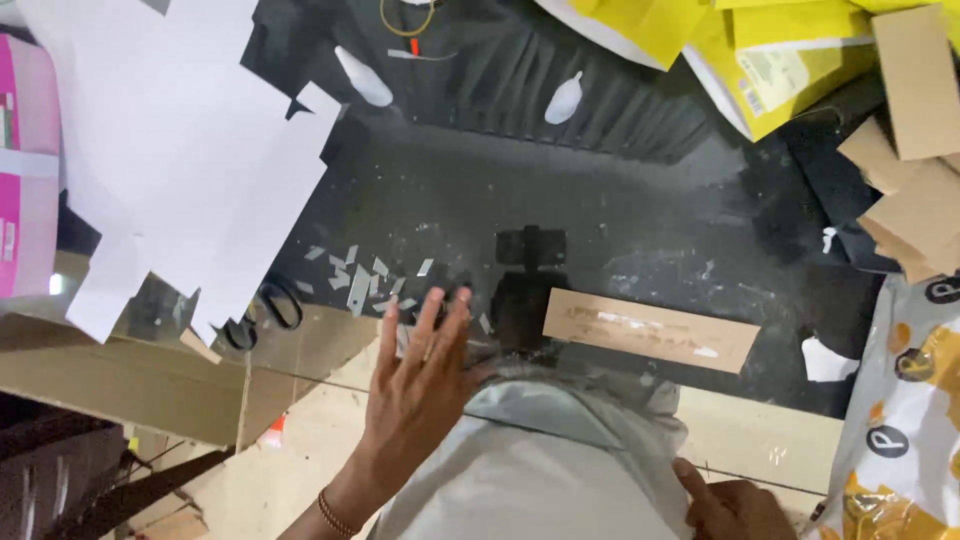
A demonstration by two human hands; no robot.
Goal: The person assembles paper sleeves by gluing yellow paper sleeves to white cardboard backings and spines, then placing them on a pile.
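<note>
— Why is your left hand [415, 375] spread like that?

— I hold it flat and wide open, fingers fanned, gripping nothing. It presses on the near left edge of the grey plastic mailer bag [545, 450] in front of me, I think to smooth it and keep it from sliding.

— And the right hand [735, 505]?

— It sits at the bag's near right edge, fingers resting on it. Only part of it shows, so I cannot tell how far it is open.

— What is just beyond your fingertips?

— Small paper scraps [365, 280] lie scattered on the dark tabletop [620, 210]. A brown cardboard strip [650, 330] lies just beyond the bag, to the right. Black scissors [265, 310] rest to the left, half under the white card sheets [190, 150].
</note>
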